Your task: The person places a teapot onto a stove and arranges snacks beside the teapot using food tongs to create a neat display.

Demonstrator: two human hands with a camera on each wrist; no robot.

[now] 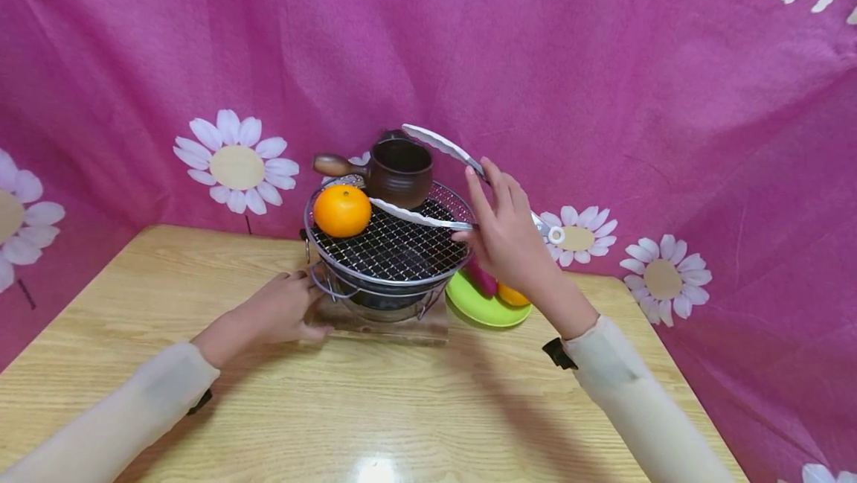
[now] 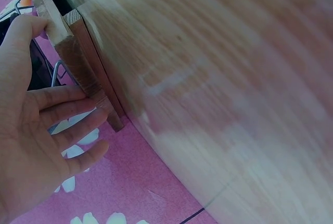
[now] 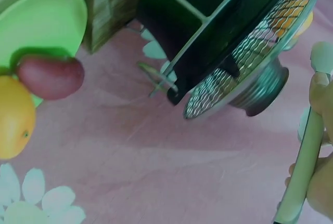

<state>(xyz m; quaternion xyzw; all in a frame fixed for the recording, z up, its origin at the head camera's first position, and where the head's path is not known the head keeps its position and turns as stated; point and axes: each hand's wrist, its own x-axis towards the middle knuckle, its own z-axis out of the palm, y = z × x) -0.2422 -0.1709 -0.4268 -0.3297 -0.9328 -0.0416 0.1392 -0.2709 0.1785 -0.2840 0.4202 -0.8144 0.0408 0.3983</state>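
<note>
Tongs are pinched between thumb and fingers of the right hand, arms wide apart, over the grill near the desk's back edge. The lower tip is just beside the orange, at the grill's left edge; whether they touch I cannot tell. The left hand, fingers spread, touches the left end of the base. A sideways nudge from that tip could roll the orange over the low rim; swinging the upper arm could knock the pot; a shove on the base could jolt both. The plate lies toward the desk's back right corner.
</note>
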